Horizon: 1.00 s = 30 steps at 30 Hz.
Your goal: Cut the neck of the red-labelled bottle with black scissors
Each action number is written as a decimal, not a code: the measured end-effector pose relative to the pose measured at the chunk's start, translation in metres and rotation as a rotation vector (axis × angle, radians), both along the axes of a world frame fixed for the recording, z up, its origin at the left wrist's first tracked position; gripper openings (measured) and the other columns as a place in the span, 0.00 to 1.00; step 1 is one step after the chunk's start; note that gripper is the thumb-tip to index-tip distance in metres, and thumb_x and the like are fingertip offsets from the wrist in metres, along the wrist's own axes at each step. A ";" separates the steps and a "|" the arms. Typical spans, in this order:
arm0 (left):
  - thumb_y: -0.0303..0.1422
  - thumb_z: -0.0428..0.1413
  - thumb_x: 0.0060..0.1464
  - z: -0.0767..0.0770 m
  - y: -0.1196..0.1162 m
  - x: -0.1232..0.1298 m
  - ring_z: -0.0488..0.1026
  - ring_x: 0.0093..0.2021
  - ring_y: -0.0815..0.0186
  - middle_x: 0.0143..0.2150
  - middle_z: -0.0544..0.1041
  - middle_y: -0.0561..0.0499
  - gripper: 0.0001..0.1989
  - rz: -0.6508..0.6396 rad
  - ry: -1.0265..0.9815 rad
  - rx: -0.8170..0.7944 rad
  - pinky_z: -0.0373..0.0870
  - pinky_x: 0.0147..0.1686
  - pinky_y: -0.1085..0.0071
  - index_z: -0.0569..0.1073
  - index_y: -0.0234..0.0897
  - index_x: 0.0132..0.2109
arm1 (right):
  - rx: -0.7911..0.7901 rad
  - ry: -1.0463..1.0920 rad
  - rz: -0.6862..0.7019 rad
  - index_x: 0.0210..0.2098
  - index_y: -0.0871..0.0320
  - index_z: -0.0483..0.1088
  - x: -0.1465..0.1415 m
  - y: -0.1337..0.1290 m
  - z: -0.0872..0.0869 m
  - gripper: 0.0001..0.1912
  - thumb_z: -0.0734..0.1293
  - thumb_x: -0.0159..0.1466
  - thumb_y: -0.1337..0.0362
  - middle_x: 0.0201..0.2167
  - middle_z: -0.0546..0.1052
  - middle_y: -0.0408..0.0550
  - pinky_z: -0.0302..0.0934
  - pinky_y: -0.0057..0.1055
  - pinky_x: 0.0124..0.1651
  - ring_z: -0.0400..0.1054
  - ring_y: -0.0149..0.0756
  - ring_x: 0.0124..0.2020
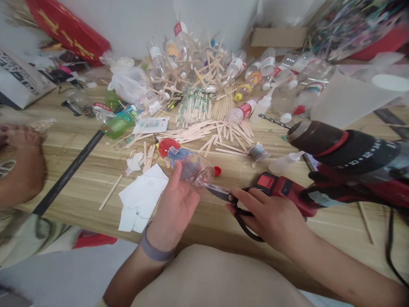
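A clear plastic bottle with a red and blue label (187, 162) lies across the fingers of my left hand (179, 202), its cut or bottom end facing right. My left hand is closed around its underside, with the thumb up against the label. My right hand (271, 215) grips black-handled scissors (244, 213). The scissor blades point left and touch the near end of the bottle; whether they are parted is too blurred to tell. A red cap (217, 171) lies just behind the bottle end. White paper (143, 196) rests on the table left of my left hand.
A power drill (348, 149) with a long bit stands at the right, close to my right hand. Wooden sticks (204, 132), a wire spool (258, 152) and several plastic bottles (246, 110) cover the wooden table (79, 170) further back. Another person's hand (22, 157) is at the left.
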State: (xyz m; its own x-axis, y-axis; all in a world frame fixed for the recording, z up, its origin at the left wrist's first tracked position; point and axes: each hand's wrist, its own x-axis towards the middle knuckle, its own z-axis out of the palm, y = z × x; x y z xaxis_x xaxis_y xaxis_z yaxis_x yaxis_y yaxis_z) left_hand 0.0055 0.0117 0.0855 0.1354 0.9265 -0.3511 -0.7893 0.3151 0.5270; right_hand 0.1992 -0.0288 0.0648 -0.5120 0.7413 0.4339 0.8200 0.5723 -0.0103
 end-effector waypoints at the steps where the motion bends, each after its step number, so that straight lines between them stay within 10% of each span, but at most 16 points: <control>1: 0.41 0.51 0.63 0.001 0.000 0.000 0.76 0.37 0.65 0.35 0.78 0.50 0.15 0.003 -0.001 0.003 0.72 0.43 0.68 0.77 0.37 0.37 | 0.021 -0.011 -0.017 0.43 0.59 0.72 0.001 0.000 0.001 0.18 0.54 0.73 0.59 0.22 0.70 0.42 0.44 0.30 0.21 0.60 0.29 0.17; 30: 0.38 0.50 0.64 0.005 -0.005 0.002 0.77 0.35 0.67 0.33 0.79 0.50 0.15 -0.035 0.043 -0.051 0.73 0.41 0.70 0.76 0.36 0.36 | 0.174 -0.244 0.072 0.42 0.59 0.75 0.009 -0.004 0.034 0.21 0.51 0.73 0.69 0.19 0.66 0.42 0.40 0.33 0.27 0.54 0.34 0.19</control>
State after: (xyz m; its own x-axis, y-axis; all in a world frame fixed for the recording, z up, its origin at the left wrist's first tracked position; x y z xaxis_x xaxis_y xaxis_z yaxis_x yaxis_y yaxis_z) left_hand 0.0080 0.0065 0.0906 0.1516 0.9020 -0.4043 -0.7543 0.3699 0.5425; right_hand 0.2087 -0.0333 0.0988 -0.6653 0.6250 0.4084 0.7434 0.6049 0.2854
